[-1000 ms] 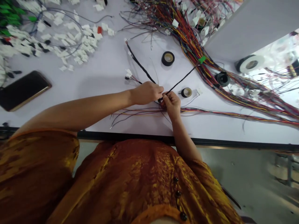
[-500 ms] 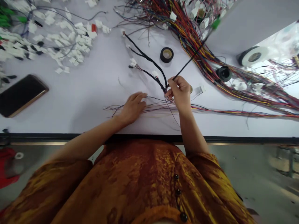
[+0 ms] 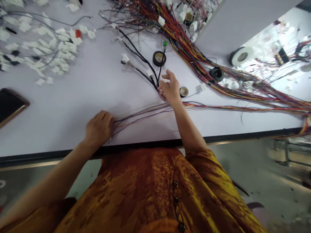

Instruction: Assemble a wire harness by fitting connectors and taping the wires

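Note:
A wire harness lies on the white table, its black-taped branches (image 3: 143, 60) fanning toward the back and ending in small connectors. One thin taped branch with a green connector (image 3: 165, 43) crosses a roll of black tape (image 3: 156, 59). My right hand (image 3: 170, 89) is at the point where the branches meet, fingers apart; whether its lower fingers touch the harness there is hard to see. Loose thin wires (image 3: 143, 112) run left from that point to my left hand (image 3: 100, 127), which is closed around them near their ends, close to the table's front edge.
White connectors (image 3: 64, 48) lie scattered at the left, with a phone (image 3: 12, 105) in front of them. A thick wire bundle (image 3: 191, 61) stretches from the back to the right. Tape rolls (image 3: 184, 92) (image 3: 217, 74) sit to the right of my right hand.
My left hand has moved left and toward me along the loose wires and closed on them. My right hand has let go of the green-tipped branch, which now lies across the tape roll. The view has shifted.

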